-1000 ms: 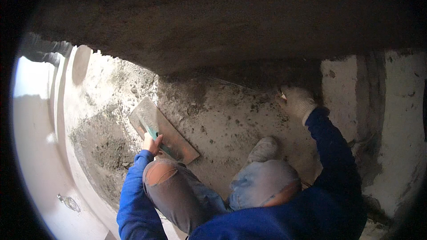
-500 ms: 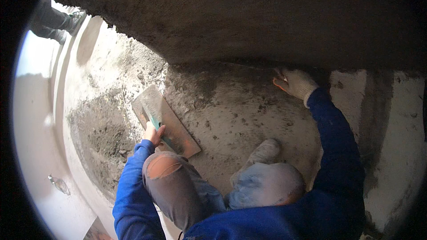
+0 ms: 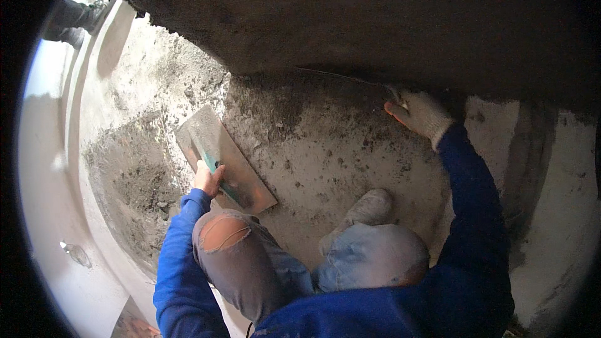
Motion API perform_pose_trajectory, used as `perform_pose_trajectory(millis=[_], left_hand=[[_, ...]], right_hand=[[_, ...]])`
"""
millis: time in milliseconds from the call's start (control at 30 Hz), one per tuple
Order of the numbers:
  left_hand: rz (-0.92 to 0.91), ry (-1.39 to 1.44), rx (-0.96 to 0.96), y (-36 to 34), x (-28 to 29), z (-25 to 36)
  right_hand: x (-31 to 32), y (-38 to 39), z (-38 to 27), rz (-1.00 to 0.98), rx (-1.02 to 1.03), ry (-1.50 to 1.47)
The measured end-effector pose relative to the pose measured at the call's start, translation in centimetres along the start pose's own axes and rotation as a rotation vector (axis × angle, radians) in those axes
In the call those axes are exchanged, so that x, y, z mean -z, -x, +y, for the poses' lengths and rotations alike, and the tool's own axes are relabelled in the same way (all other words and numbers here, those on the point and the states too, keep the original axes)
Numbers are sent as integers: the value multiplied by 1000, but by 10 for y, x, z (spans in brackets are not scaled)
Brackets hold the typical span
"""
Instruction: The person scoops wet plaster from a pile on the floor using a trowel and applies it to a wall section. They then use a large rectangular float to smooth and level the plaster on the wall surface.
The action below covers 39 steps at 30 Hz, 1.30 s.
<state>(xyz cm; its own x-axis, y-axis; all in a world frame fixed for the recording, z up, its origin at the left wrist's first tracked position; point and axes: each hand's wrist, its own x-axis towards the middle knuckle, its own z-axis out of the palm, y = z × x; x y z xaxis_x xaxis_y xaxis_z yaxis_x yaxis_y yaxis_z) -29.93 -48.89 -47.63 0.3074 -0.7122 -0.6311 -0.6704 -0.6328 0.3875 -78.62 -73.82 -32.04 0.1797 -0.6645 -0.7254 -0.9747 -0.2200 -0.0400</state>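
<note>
My left hand [image 3: 208, 178], at the left of my knees, is closed round the green handle of a rectangular plastering trowel [image 3: 247, 178]. Its broad plate is smeared with grey mortar and tilted over the floor. Farther off to the right, my gloved right hand [image 3: 426, 114], with orange on the fingers, grips a thin-bladed trowel [image 3: 347, 77] at the foot of the dark wall [image 3: 350, 31]. Only a narrow bright edge of that blade shows, lying along the wall's base. The handle is mostly hidden by the glove.
A heap of grey mortar [image 3: 134, 181] lies left of the trowel. Crumbs dot the floor [image 3: 313, 169] in front of my shoe [image 3: 374, 206]. Another person's legs [image 3: 75, 19] stand at the far left. A small clear object [image 3: 76, 253] lies on the pale surface.
The view has shifted slightly. My left hand and its trowel sit a little higher and farther left. At the wall's base, more of the right trowel's bright edge shows.
</note>
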Motion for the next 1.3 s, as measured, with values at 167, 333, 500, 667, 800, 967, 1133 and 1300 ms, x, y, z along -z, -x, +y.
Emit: perform_pose_trajectory(millis=[167,333,500,667,800,967,1133,1300], left_hand=[[-3,-48,27,5,7,21],[-66,166,122,19,20,48],[15,55,79,12,10,31],[76,-46,-38,1,1,3],[-86,233,123,-3,4,0],[-101,342,160,-1,4,3],[-86,172,93,-6,5,-3],[-109,263,132,-8,7,-14]], right_hand=[[3,-7,-1,-13,-13,-40],[-19,-22,-3,133,78,-20],[-12,-4,33,88,69,-79],[-24,-42,8,-34,-77,121],[-47,-22,24,-21,5,31],[-38,23,68,77,0,-37],[-23,10,81,145,-46,14],[-35,-30,67,128,-27,50]])
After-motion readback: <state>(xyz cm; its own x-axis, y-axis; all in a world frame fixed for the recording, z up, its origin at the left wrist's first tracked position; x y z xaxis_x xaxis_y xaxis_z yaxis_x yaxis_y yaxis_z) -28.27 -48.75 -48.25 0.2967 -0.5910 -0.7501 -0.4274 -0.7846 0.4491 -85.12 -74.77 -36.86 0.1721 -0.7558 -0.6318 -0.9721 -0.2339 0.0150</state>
